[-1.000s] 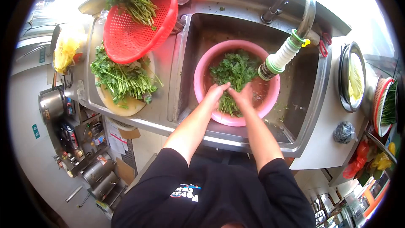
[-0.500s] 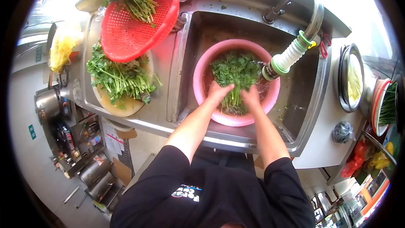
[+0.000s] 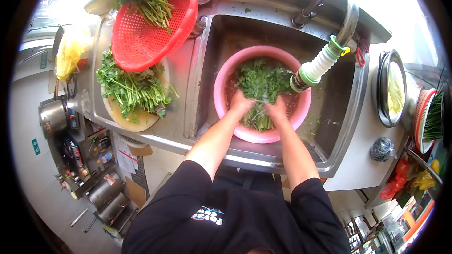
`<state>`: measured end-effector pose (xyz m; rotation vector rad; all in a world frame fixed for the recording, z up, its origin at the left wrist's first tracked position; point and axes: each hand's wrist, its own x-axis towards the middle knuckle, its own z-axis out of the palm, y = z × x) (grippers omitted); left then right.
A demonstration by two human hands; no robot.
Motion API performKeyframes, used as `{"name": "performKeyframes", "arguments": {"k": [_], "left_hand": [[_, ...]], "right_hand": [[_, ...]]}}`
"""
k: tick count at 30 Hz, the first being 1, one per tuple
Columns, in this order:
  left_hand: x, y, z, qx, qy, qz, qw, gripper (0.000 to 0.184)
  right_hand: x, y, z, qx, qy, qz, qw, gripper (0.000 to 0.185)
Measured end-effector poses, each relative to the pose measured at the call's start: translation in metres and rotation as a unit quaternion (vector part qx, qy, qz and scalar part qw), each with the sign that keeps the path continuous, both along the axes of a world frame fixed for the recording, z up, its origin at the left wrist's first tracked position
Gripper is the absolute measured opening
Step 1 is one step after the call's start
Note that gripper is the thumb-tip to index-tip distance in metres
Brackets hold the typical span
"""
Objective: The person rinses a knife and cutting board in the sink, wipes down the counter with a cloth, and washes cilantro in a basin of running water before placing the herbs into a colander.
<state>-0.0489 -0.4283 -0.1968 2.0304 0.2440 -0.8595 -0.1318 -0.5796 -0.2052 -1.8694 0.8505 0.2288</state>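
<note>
A bunch of leafy greens [image 3: 263, 81], resembling celery or coriander, lies in a pink basin [image 3: 222, 84] with its leaves away from me and pale stems toward me. My left hand [image 3: 241, 103] closes on the left side of the bunch. From the right, my right hand [image 3: 277, 107] grips the same stems; fingers of both hands are partly hidden by leaves and water. A flexible white-and-green faucet nozzle [image 3: 314, 71] points down over the basin's right side, and water splashes on the leaves.
The basin stands in a metal sink [image 3: 329, 108]. To the left, a red colander [image 3: 141, 42] holding greens is tilted over more cut greens [image 3: 136, 89] on a round board [image 3: 127, 121]. At right are a bowl with cabbage [image 3: 395, 89] and a dark plastic bag [image 3: 382, 149].
Both hands have shifted slightly, and the bunch has settled lower with water splashing over its middle. The view has moved a little; the colander and board greens stay put.
</note>
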Motion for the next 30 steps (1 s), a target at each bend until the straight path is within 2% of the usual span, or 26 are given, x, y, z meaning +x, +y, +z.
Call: {"name": "performKeyframes", "arguments": {"k": [1,3,4,6,7,8,10,11,12,14,15,17,18,20,21,22,23,24,25,26,27,28,29,30], "left_hand": [[0.002,0.002,-0.008,-0.001,0.000,0.000,1.000,0.057],[0.001,0.010,-0.022,0.004,-0.009,0.092,0.996,0.047],[0.003,0.012,-0.008,0.007,-0.008,0.092,0.996,0.047],[0.008,0.012,0.017,-0.127,0.110,0.147,0.975,0.040],[0.004,0.014,0.006,-0.176,0.076,0.185,0.964,0.042],[0.003,0.010,0.004,-0.176,0.075,0.185,0.964,0.042],[-0.005,0.001,-0.004,-0.166,-0.019,0.144,0.975,0.050],[-0.008,0.004,-0.025,-0.098,-0.028,0.083,0.991,0.061],[-0.007,0.005,-0.024,-0.096,-0.027,0.082,0.992,0.061],[0.000,0.010,-0.022,-0.009,-0.062,0.013,0.998,0.067],[0.004,0.012,-0.016,-0.009,0.005,0.044,0.999,0.075],[0.001,0.011,-0.008,-0.025,-0.003,0.032,0.999,0.078],[-0.001,0.010,-0.004,-0.041,-0.010,0.020,0.999,0.082],[-0.005,0.003,0.003,-0.028,-0.014,0.020,0.999,0.085],[-0.007,0.000,0.004,0.027,-0.014,-0.015,0.999,0.081],[-0.009,-0.001,0.001,0.083,-0.013,-0.050,0.995,0.077],[-0.008,0.003,-0.002,0.083,-0.012,-0.051,0.995,0.077],[-0.005,0.009,-0.006,0.033,-0.005,-0.033,0.999,0.067],[-0.002,0.013,-0.010,-0.018,0.000,-0.013,1.000,0.058],[-0.003,0.015,-0.014,-0.016,0.003,-0.011,1.000,0.058],[0.000,0.016,-0.007,-0.019,0.012,0.016,1.000,0.050],[0.004,0.016,0.000,-0.022,0.019,0.042,0.999,0.042],[0.006,0.017,0.001,-0.031,0.049,0.015,0.998,0.041],[0.008,0.016,0.004,-0.030,0.048,0.014,0.998,0.041]], "right_hand": [[-0.003,-0.006,-0.006,-0.001,0.000,0.000,1.000,0.055],[-0.011,-0.020,-0.018,-0.008,0.038,-0.131,0.991,0.054],[-0.012,-0.023,-0.012,-0.006,0.039,-0.131,0.991,0.054],[-0.011,-0.033,0.004,0.150,0.104,-0.008,0.983,0.054],[-0.007,-0.032,0.012,0.221,0.075,-0.095,0.968,0.058],[-0.006,-0.027,0.005,0.221,0.074,-0.095,0.968,0.058],[-0.003,-0.013,-0.013,0.053,-0.048,-0.118,0.990,0.061],[0.000,-0.010,-0.018,-0.019,0.031,-0.026,0.999,0.064],[0.001,-0.007,-0.019,0.004,0.100,0.014,0.995,0.061],[-0.004,-0.012,-0.033,0.009,0.131,0.094,0.987,0.059],[-0.008,-0.019,-0.027,0.010,0.133,0.095,0.986,0.059],[-0.009,-0.033,-0.002,0.183,0.159,0.102,0.965,0.055],[-0.008,-0.030,0.004,0.183,0.159,0.102,0.965,0.055],[-0.007,-0.015,0.014,0.163,0.052,-0.107,0.979,0.055],[-0.011,-0.006,0.000,0.053,0.068,-0.045,0.995,0.054],[-0.015,-0.002,-0.006,0.067,0.045,0.021,0.996,0.052],[-0.018,-0.005,-0.011,0.081,0.047,0.013,0.996,0.051],[-0.016,-0.011,-0.010,0.094,0.049,0.005,0.994,0.050],[-0.013,-0.017,-0.009,0.126,-0.011,-0.082,0.989,0.053],[-0.013,-0.022,-0.007,0.156,-0.070,-0.169,0.971,0.055],[-0.011,-0.024,-0.006,0.213,-0.098,-0.191,0.953,0.058],[-0.010,-0.021,-0.005,0.215,-0.098,-0.191,0.953,0.058],[-0.009,-0.018,-0.004,0.084,-0.039,-0.124,0.988,0.059],[-0.006,-0.015,0.000,-0.049,0.019,-0.054,0.997,0.061]]}}
